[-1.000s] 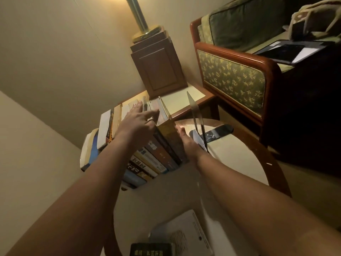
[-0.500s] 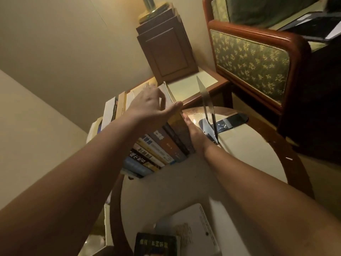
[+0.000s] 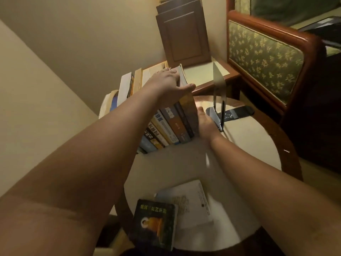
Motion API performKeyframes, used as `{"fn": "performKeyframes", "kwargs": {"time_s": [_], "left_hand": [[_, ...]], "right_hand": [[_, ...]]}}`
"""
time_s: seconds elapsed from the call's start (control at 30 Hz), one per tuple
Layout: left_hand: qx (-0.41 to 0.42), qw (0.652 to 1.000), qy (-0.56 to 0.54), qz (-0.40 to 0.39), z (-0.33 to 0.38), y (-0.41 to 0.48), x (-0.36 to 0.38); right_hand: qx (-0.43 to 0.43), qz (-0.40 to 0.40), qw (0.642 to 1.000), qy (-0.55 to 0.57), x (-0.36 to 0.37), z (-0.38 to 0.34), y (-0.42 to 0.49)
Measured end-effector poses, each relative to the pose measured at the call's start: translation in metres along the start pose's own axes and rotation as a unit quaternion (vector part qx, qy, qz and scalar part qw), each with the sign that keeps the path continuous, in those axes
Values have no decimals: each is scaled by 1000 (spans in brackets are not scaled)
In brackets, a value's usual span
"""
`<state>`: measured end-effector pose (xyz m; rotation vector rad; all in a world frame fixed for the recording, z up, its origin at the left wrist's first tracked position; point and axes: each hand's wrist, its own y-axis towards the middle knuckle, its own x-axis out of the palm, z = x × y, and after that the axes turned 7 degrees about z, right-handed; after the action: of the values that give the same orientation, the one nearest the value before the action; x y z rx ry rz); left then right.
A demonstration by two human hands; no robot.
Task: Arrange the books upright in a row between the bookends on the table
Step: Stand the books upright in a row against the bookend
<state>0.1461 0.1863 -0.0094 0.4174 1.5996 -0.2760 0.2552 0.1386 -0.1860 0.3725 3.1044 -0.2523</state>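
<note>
The row of books (image 3: pixel 169 126) stands on the far left part of the round table (image 3: pixel 249 145), spines toward us, and the whole lot leans instead of standing straight. Our left hand (image 3: pixel 166 84) lies across the top edges w/ fingers flat and spread. The thumb sticks out to the right, against the cover of the end book. We judge it sits there bc pressure from above stops the leaning pack from fanning out.

Our right hand (image 3: pixel 205 122) is low down, palm flat on the outer face of that same end book and just left of the metal bookend (image 3: pixel 218 89). It pinches nothing. The fingertips go out of sight behind the book, so we can't tell how they lie. Pushing low and high at once prob. lets us square the pack up.

The bookend stands upright, apart from the books, w/ a clear gap btwn them. That gap needs closing or filling. We can't make out the bookend at the left end of the row.

Two more wait flat at the near edge: a dark book (image 3: pixel 155 222) partly over a white book (image 3: pixel 190 200), so the job is well along but not done. Far off sit a side table (image 3: pixel 203 71), a wooden box (image 3: pixel 184 34) and an armchair (image 3: pixel 263 58).
</note>
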Motion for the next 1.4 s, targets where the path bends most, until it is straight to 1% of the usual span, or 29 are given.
{"fn": "performKeyframes", "kwargs": {"time_s": [0.1,0.13,0.2,0.23,0.27,0.33,0.37,0.4,0.43,0.5,0.57,0.6,0.7,0.87,1.07,1.2,1.27,1.33,1.4], "left_hand": [[1,1000,3,9,-2,0,2],[3,1000,3,13,-2,-1,2],[7,1000,6,22,-2,-2,3],[8,1000,6,27,-1,-3,3],[8,999,4,32,-2,-4,3],[6,999,-1,38,-2,-4,4],[4,999,-2,38,-3,-4,4],[1,999,-3,37,-3,-4,5],[0,999,-5,36,-3,-4,5],[-2,999,-5,34,-3,-3,6],[-3,999,-8,33,-4,-3,7],[-4,999,-11,36,-4,-3,7],[0,999,-14,48,-4,-3,8],[10,998,-16,58,-3,-2,7],[9,998,-12,58,-3,0,9],[8,998,-13,64,-2,0,8],[10,998,-10,64,-2,0,8],[11,998,-10,67,-2,0,8],[10,998,-14,67,-3,0,8]], "right_hand": [[-61,5,997,-44,-2,14,-46],[-60,-2,996,-66,-1,25,-64],[-81,-28,989,-118,2,47,-105],[-107,-58,978,-166,4,54,-128],[-146,-104,953,-242,5,60,-152],[-237,-204,865,-392,9,71,-187],[-272,-235,828,-431,10,74,-197],[-294,-251,805,-450,11,78,-201],[-307,-254,792,-462,10,79,-202],[-306,-249,788,-472,6,78,-196],[-298,-223,789,-489,-6,71,-188],[-288,-206,791,-498,-15,67,-183],[-245,-164,817,-495,-45,57,-166],[-184,-126,816,-533,-95,46,-143],[-154,-134,803,-560,-113,26,-128],[-190,-125,792,-567,-92,14,-124],[-204,-136,790,-562,-74,5,-120],[-204,-159,773,-579,-55,1,-114],[-205,-183,734,-621,-40,1,-109]]}}
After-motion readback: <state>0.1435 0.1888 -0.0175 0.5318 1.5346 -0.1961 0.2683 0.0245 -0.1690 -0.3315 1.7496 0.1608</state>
